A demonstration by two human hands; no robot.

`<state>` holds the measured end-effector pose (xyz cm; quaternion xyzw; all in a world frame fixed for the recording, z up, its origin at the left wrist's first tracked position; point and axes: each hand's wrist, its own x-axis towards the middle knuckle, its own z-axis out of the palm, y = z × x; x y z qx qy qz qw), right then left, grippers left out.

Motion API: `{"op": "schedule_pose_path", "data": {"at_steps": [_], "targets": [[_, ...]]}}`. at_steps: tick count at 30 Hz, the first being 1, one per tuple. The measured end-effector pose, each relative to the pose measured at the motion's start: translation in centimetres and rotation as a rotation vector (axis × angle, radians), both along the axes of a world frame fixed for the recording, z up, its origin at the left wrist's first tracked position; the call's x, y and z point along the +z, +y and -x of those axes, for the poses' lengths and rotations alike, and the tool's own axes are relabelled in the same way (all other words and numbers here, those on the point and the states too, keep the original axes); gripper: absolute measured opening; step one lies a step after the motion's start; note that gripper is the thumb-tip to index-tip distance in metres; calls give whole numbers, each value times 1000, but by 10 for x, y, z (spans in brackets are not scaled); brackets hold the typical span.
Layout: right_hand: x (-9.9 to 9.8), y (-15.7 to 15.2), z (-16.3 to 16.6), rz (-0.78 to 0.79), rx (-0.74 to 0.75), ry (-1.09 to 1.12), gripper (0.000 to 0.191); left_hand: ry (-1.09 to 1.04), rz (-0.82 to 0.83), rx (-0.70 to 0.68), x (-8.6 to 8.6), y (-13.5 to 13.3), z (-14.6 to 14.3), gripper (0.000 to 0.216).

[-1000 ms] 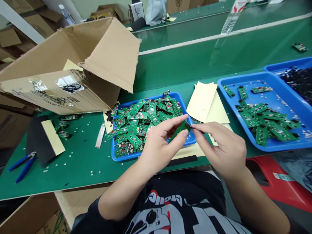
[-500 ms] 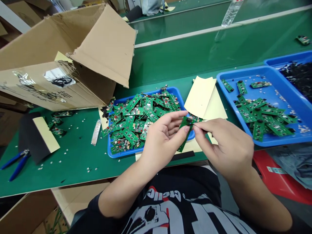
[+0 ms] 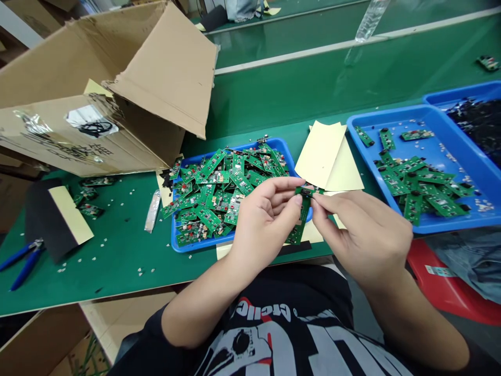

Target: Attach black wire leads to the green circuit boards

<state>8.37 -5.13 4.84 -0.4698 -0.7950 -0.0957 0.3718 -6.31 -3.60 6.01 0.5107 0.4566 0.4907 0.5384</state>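
My left hand point(image 3: 263, 224) and my right hand point(image 3: 366, 235) meet in front of me and pinch a small green circuit board point(image 3: 300, 219) between their fingertips. The board hangs almost upright, its top end with a small black part held between both thumbs and forefingers. Just behind my hands a blue tray point(image 3: 291, 156) is heaped with several similar green boards. Both hands hover over the near edge of the green table point(image 3: 117, 245).
A second blue tray point(image 3: 434, 149) with several boards lies at the right, a third with black parts behind it. Yellow sheets point(image 3: 324, 154) lie between the trays. An open cardboard box point(image 3: 117, 94) stands at the left, blue pliers point(image 3: 21, 258) near the left edge.
The board has swung from lying slanted between my fingers to hanging nearly upright. Both hands stayed close together; the view shifted slightly.
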Motion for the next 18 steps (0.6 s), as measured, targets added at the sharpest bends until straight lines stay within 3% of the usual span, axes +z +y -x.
{"op": "schedule_pose_path", "data": {"at_steps": [18], "targets": [[4,3,-4,47,44,43,16,29,-86,20,-8,1,3,11]]}}
